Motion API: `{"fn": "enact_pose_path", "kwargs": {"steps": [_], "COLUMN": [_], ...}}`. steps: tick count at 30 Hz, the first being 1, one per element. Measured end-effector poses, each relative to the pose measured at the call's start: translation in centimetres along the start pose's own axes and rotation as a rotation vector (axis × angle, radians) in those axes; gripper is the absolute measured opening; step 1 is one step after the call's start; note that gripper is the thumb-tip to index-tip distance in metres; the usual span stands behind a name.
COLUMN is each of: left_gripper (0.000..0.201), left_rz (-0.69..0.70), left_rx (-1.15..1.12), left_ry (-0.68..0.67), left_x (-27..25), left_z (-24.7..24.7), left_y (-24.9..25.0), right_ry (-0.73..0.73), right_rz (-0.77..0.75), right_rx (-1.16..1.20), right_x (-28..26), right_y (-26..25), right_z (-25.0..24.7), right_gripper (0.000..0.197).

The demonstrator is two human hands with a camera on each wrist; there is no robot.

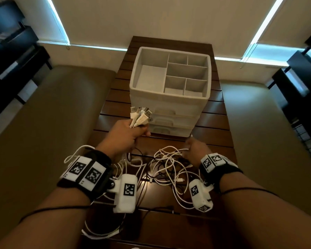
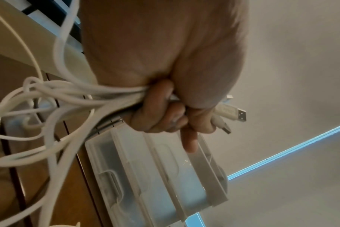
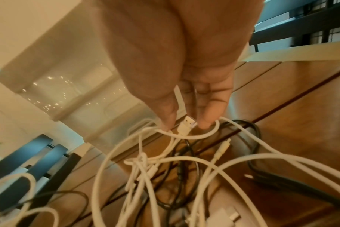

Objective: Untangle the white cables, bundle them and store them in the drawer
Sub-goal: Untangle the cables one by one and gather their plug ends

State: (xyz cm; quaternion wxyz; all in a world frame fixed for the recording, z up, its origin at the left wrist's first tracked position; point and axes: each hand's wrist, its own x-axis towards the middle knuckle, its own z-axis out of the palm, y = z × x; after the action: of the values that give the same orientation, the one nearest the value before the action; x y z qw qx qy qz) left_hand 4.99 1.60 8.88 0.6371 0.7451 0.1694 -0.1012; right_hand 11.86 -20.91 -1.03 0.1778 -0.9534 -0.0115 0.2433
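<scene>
My left hand (image 1: 133,133) is raised in front of the drawer unit, its fist (image 2: 165,113) curled round a bunch of white cables just below their USB plugs (image 1: 141,116), which stick up out of it. Their cords (image 2: 68,95) trail down to the table. My right hand (image 1: 190,146) is lower, at the far edge of the cable tangle (image 1: 169,168). Its thumb and fingertips (image 3: 204,121) pinch a white USB plug (image 3: 185,126) on a cable from the tangle. The white drawer unit (image 1: 171,105) has three closed drawers (image 2: 145,176).
The unit's open top tray (image 1: 169,49) has several dividers. Black cables (image 3: 252,130) are mixed with the white ones on the slatted wooden table (image 1: 215,123). A white adapter (image 3: 223,218) lies near me. Padded benches (image 1: 43,123) flank the table.
</scene>
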Motion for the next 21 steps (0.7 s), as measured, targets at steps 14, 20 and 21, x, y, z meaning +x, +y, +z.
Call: {"fn": "enact_pose_path", "kwargs": {"steps": [14,20,21], "left_gripper": [0.016,0.023,0.024], "left_rz": [0.13,0.139,0.149], "left_rx": [-0.116,-0.326,-0.33], "left_ry": [0.049,-0.127,-0.151], "left_x": [-1.4,-1.1,-1.3], "left_z": [-0.9,-0.8,-0.8], "left_y": [0.8,2.6,3.0], "right_ry": [0.179,0.211,0.236], "right_rz": [-0.369,-0.555,-0.575], "right_rx": [0.401,0.727,0.709], "right_x": [-5.9,-9.7,-9.9], "right_y": [-4.0,-6.7,-7.0], "right_z": [-7.9,-11.3,-11.5], "right_gripper": [0.008,0.007,0.008]}}
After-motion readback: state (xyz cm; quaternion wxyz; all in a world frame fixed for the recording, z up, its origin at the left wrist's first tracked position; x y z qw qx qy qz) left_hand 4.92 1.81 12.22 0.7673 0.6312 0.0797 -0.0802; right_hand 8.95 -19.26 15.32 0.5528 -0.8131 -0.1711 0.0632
